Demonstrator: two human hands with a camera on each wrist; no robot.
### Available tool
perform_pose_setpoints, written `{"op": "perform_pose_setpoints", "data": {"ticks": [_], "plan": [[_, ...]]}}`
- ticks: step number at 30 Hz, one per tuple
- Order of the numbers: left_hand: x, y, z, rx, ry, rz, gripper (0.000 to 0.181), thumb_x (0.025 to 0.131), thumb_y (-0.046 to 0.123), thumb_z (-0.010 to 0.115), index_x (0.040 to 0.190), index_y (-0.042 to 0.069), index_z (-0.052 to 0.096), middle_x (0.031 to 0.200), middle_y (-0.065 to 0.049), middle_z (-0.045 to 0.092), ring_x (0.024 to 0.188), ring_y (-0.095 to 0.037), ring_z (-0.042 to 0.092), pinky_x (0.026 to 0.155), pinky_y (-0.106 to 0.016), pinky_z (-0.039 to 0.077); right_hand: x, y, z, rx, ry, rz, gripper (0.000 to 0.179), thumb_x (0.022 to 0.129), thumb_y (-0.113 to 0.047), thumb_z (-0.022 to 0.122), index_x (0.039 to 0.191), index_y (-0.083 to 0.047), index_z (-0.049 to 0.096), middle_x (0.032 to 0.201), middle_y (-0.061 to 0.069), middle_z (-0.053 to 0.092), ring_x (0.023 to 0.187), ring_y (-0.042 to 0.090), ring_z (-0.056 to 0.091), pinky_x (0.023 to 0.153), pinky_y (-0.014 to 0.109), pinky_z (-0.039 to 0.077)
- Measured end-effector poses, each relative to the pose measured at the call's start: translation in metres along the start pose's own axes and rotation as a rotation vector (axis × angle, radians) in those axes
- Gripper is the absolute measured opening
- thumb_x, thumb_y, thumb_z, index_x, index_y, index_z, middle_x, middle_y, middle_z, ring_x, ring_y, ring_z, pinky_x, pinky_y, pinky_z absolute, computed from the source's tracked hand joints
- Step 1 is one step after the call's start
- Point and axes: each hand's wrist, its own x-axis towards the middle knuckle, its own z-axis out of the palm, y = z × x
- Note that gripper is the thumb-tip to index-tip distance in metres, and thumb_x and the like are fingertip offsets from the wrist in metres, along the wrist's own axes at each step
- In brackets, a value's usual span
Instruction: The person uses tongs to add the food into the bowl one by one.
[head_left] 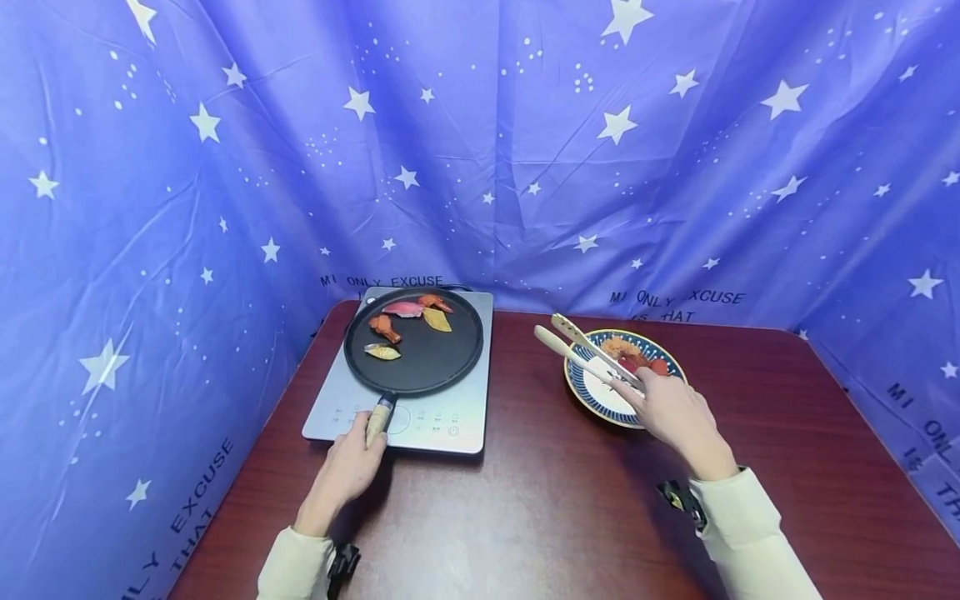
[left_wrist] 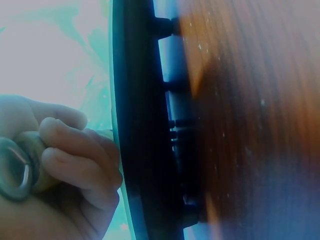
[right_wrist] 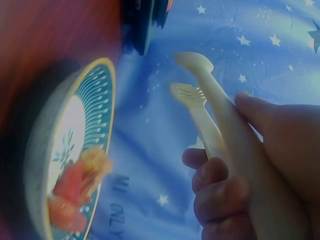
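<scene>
My left hand [head_left: 351, 461] grips the wooden-look handle [head_left: 379, 419] of a flat black frying pan [head_left: 420, 367]. In the left wrist view the fingers [left_wrist: 75, 165] curl round that handle, which ends in a metal ring [left_wrist: 17, 170]. Several pieces of food lie in the pan, among them a drumstick-like piece [head_left: 386, 327], a pink slice [head_left: 403, 309] and a yellow piece [head_left: 437, 320]. My right hand [head_left: 675, 412] holds beige tongs [head_left: 588, 350] over a patterned plate [head_left: 581, 396]; the tong tips stand apart with nothing between them.
Beneath the pan is a silver induction cooker [head_left: 465, 421] on the dark red wooden table [head_left: 525, 517]. The plate bears a crumbed brown piece [head_left: 621, 347] and red pieces [head_left: 659, 367]. A blue star-print curtain [head_left: 487, 167] surrounds the table's back and sides.
</scene>
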Motion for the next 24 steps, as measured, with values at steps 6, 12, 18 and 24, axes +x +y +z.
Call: {"op": "perform_pose_setpoints", "data": {"ticks": [6, 12, 18, 24], "plan": [[0.001, 0.000, 0.000, 0.004, -0.004, 0.000, 0.039, 0.091, 0.024, 0.051, 0.127, 0.009, 0.047, 0.067, -0.007, 0.051, 0.058, -0.023, 0.049, 0.051, -0.035, 0.039, -0.014, 0.021, -0.004, 0.009, 0.026, 0.015, 0.045, 0.098, -0.048, 0.040, 0.094, -0.006, 0.057, 0.077, 0.024, 0.060, 0.068, 0.045, 0.059, 0.050, 0.053, 0.040], [0.001, 0.001, -0.001, 0.001, -0.016, -0.004, 0.040, 0.091, 0.024, 0.051, 0.127, 0.009, 0.046, 0.066, -0.007, 0.051, 0.058, -0.022, 0.049, 0.051, -0.036, 0.038, -0.025, 0.038, -0.009, -0.009, -0.004, 0.055, 0.047, 0.097, -0.048, 0.042, 0.093, -0.004, 0.058, 0.075, 0.024, 0.059, 0.066, 0.043, 0.058, 0.049, 0.052, 0.040], [0.001, 0.000, 0.000, 0.000, -0.020, -0.007, 0.040, 0.091, 0.024, 0.051, 0.128, 0.009, 0.046, 0.067, -0.007, 0.051, 0.057, -0.022, 0.049, 0.050, -0.035, 0.038, -0.033, 0.054, -0.011, -0.013, -0.023, 0.087, 0.051, 0.096, -0.049, 0.042, 0.093, -0.001, 0.058, 0.077, 0.027, 0.060, 0.064, 0.044, 0.057, 0.048, 0.051, 0.039], [0.001, 0.000, 0.000, 0.005, -0.019, -0.003, 0.040, 0.091, 0.024, 0.051, 0.128, 0.008, 0.046, 0.067, -0.007, 0.052, 0.058, -0.022, 0.049, 0.051, -0.036, 0.038, -0.039, 0.071, -0.016, -0.032, -0.066, 0.104, 0.049, 0.095, -0.051, 0.045, 0.083, -0.004, 0.056, 0.067, 0.018, 0.056, 0.056, 0.037, 0.055, 0.044, 0.047, 0.036]]}}
